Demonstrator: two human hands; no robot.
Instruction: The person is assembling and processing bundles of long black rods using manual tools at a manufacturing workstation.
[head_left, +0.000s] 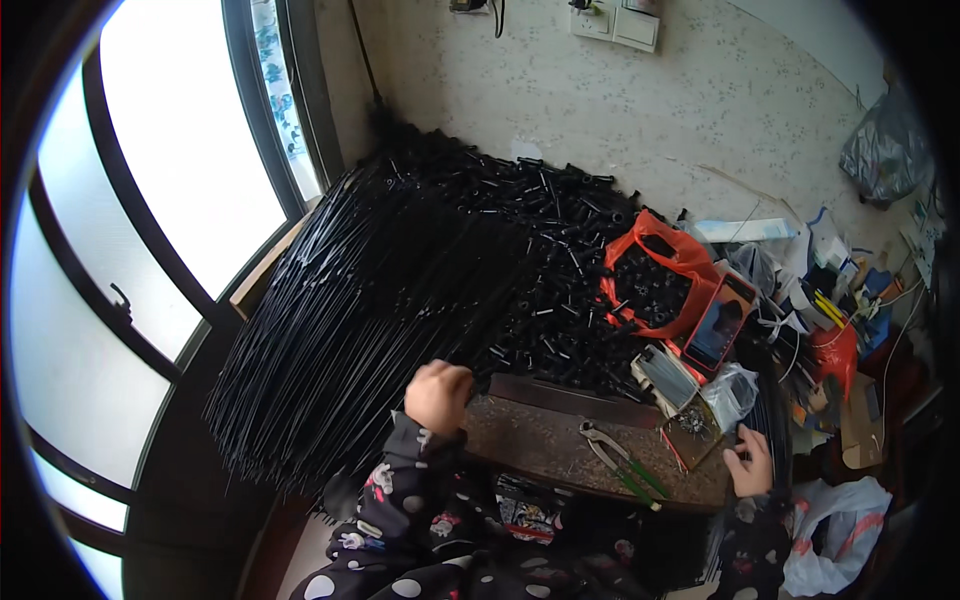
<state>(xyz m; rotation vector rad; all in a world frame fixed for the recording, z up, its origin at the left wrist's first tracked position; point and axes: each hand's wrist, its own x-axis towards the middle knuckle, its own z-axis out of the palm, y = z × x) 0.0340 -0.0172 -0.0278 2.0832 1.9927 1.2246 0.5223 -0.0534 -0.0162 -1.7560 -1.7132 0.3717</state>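
Note:
My left hand (pixel 438 397) is closed in a fist at the near edge of a wide heap of long thin black rods (pixel 320 350). What it holds, if anything, is hidden. On the right, my right hand (pixel 752 464) rests by the board's right end, thumb and fingers apart, beside a bundle of thin black rods (pixel 778 420). I see nothing held in it. Between the hands lies a worn brown board (pixel 530 440). Pincers with green handles (pixel 604 450) lie on it, near a small tray (pixel 683 437) of tiny metal pieces.
Many short black tubular parts (pixel 570 270) are piled behind the board. A red plastic bag (pixel 690 255) holds more black pieces. A phone (pixel 718 322) leans before it. Clutter and a white bag (pixel 845 540) stand at right; a window (pixel 170 110) is at left.

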